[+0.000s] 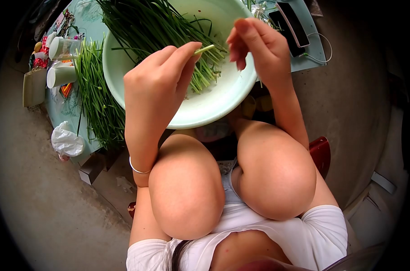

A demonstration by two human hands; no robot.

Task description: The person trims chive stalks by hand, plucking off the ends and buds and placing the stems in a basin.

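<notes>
My left hand (157,77) is closed in a pinch over a large pale green basin (182,120). From its fingertips sticks the pale cut end of a garlic chive stalk (205,49). My right hand (261,47) is raised over the basin's right side, fingers loosely bent and the thumb apart from them. Nothing shows in it. A thick bunch of garlic chives (146,27) lies in the basin, dark leaves toward the back left and pale ends toward the middle. Left of the basin, a second pile of chives (96,95) rests on the table and hangs over its edge.
The light blue table (85,20) carries white cups (60,76), a crumpled white plastic bag (67,140) and small clutter on the left. On its right lies a dark-screened device (291,25) with a white cable. My raised knees (187,189) are close below the basin.
</notes>
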